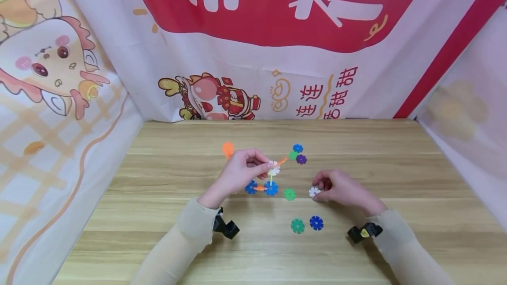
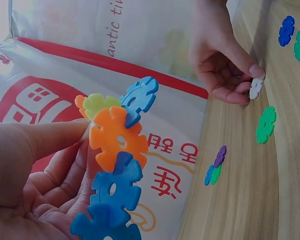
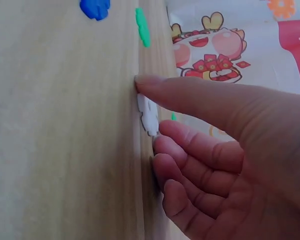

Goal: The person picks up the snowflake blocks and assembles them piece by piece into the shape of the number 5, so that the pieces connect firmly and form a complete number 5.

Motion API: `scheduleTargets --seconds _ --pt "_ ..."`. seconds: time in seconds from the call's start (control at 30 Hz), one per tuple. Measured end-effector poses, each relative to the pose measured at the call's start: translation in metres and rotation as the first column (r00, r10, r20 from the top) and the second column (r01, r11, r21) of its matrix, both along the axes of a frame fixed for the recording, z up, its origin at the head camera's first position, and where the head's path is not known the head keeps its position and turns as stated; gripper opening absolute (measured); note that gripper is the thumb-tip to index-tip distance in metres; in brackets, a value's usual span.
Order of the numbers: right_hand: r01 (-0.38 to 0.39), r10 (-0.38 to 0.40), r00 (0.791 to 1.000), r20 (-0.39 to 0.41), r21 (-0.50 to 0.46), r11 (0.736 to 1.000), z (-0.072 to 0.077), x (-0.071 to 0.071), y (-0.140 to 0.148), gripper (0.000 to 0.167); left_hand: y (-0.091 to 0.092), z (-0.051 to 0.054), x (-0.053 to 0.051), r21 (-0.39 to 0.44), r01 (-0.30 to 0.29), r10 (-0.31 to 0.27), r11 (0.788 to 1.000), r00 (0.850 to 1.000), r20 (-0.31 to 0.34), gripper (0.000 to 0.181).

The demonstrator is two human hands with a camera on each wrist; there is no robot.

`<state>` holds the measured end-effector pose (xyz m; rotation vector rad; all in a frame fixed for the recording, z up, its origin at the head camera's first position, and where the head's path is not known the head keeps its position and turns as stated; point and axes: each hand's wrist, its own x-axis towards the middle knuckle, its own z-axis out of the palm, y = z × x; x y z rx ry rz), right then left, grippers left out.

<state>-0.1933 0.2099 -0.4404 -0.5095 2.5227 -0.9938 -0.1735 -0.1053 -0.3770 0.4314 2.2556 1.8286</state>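
My left hand [image 1: 240, 169] pinches a joined chain of notched plastic snowflake discs between thumb and fingers, held up above the table. In the head view a white disc [image 1: 274, 169] sits at the fingertips, with a blue disc [image 1: 271, 189] lower on the chain. The left wrist view shows an orange disc [image 2: 118, 139] slotted between blue ones, and a yellow-green disc [image 2: 101, 106] behind it. My right hand [image 1: 341, 189] pinches a loose white snowflake disc [image 3: 149, 115] by its edges, low at the tabletop. Part of the chain is hidden behind the left hand.
A green disc [image 1: 290, 194] lies between the hands. Nearer me are a darker green disc [image 1: 298, 226] and a dark blue disc [image 1: 316, 223]. Farther back, blue, light green and purple discs [image 1: 301, 159] lie grouped. Printed cloth [image 1: 237, 60] surrounds the wooden table [image 1: 178, 241].
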Motion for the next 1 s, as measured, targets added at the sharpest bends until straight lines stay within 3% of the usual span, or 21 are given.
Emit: scheduleTargets --seconds 0.17,0.3,0.43,0.53,0.6,0.73,1.0 --pt "0.020 -0.020 1.000 0.007 -0.005 1.000 0.000 0.000 0.002 0.025 0.000 -0.001 0.000 -0.003 0.009 -0.009 1.000 1.000 0.004 0.012" --pt "0.057 -0.056 0.998 0.007 -0.133 0.989 0.005 -0.002 -0.002 0.020 0.001 -0.002 -0.001 -0.004 0.015 -0.015 1.000 1.000 0.000 0.013" --pt "0.140 -0.157 0.987 -0.020 -0.361 0.922 0.027 -0.004 -0.017 0.022 0.001 -0.003 -0.001 -0.014 0.024 -0.024 1.000 1.000 -0.009 0.013" --pt "0.193 -0.236 0.971 -0.033 -0.468 0.863 0.048 -0.003 -0.031 0.025 0.002 -0.004 -0.001 -0.019 0.029 -0.030 0.999 0.999 -0.019 0.014" --pt "0.202 -0.254 0.966 -0.037 -0.503 0.840 0.059 -0.001 -0.040 0.027 0.001 -0.005 -0.001 -0.021 0.031 -0.031 0.999 0.999 -0.024 0.014" --pt "0.178 -0.235 0.971 -0.038 -0.539 0.823 0.067 0.001 -0.052 0.025 0.001 -0.005 0.000 -0.023 0.035 -0.036 0.999 0.999 -0.033 0.013" --pt "0.176 -0.231 0.972 -0.041 -0.528 0.831 0.065 0.002 -0.057 0.024 -0.001 -0.006 0.000 -0.030 0.038 -0.040 0.999 0.998 -0.043 0.013"
